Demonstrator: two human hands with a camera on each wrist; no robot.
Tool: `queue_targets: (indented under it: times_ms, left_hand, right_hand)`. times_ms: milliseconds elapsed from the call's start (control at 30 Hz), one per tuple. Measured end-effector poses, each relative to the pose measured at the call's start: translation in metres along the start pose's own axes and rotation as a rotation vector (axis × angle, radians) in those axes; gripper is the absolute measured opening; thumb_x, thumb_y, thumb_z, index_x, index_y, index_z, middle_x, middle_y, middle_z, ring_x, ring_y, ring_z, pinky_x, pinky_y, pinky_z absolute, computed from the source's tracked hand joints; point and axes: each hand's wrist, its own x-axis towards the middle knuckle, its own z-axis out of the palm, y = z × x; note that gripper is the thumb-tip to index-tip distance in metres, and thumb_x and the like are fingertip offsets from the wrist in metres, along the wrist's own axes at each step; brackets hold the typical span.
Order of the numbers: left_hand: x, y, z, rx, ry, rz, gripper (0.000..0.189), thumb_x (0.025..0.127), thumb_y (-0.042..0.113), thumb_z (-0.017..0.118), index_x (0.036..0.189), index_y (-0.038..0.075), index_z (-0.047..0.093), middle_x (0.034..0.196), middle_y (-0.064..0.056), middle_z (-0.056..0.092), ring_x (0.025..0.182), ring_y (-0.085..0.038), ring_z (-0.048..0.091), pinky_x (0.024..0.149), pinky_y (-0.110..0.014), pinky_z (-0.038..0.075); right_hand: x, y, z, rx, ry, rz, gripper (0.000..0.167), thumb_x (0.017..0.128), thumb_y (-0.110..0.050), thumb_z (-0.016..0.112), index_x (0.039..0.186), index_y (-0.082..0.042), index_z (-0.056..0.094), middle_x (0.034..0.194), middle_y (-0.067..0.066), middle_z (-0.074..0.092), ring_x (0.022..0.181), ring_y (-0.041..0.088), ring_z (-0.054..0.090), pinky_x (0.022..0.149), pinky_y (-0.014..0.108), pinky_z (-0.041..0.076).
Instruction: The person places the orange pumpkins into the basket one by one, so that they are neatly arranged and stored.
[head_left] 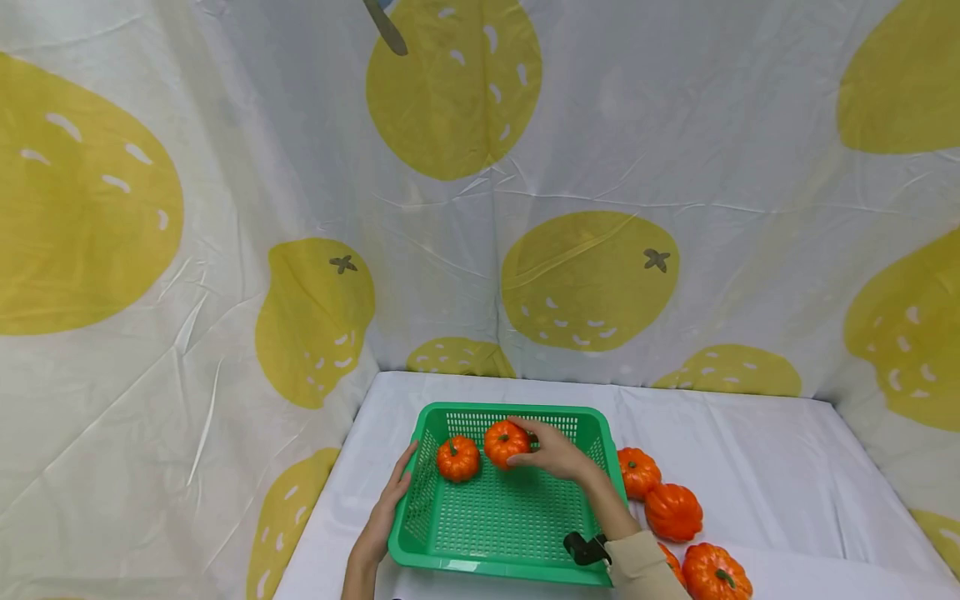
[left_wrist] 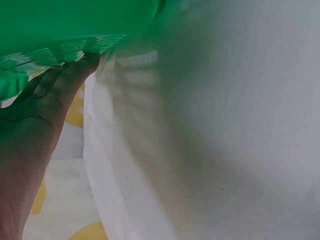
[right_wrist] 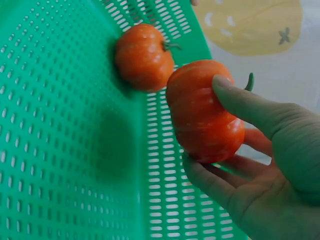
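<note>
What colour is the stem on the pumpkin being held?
Green. The stem shows best in the right wrist view.

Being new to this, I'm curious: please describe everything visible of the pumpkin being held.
The held pumpkin is orange, glossy and ribbed, perhaps plastic, with a slim green stem pointing roughly up. The person's right grip holds it between thumb and fingers, in or just over the green basket, beside another pumpkin. It looks whole; whether it touches the basket is unclear.
</note>
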Motion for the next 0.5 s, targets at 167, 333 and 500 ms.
queue_targets:
  times_ms: [167,333,500]
  left_hand:
    - [0.000,0.000,0.000,-0.002,-0.003,-0.004,0.054,0.113,0.044,0.026,0.166,0.036,0.019,0.176,-0.005,0.003,0.161,-0.036,-0.001,0.125,-0.070,-0.001]
    - [-0.001,0.000,0.000,-0.001,0.004,-0.003,0.054,0.113,0.043,0.026,0.166,0.035,0.019,0.176,-0.005,0.004,0.161,-0.036,-0.001,0.124,-0.070,-0.002]
    - [0.000,0.000,0.000,0.005,0.006,-0.002,0.054,0.113,0.044,0.026,0.166,0.036,0.020,0.176,-0.005,0.004,0.161,-0.036,-0.001,0.124,-0.071,-0.002]
  right_hand:
    - [0.005,0.007,0.008,-0.020,0.001,0.016,0.072,0.091,-0.020,0.081,0.151,0.003,0.049,0.149,0.027,0.055,0.133,0.046,0.055,0.107,0.060,0.048]
    - [0.005,0.012,0.014,-0.031,-0.010,0.031,0.073,0.089,-0.019,0.083,0.150,0.004,0.050,0.146,0.028,0.057,0.130,0.046,0.057,0.106,0.060,0.050]
    - [0.004,0.016,0.016,-0.019,-0.022,0.056,0.073,0.087,-0.015,0.084,0.149,0.006,0.050,0.146,0.031,0.055,0.130,0.049,0.055,0.105,0.063,0.049]
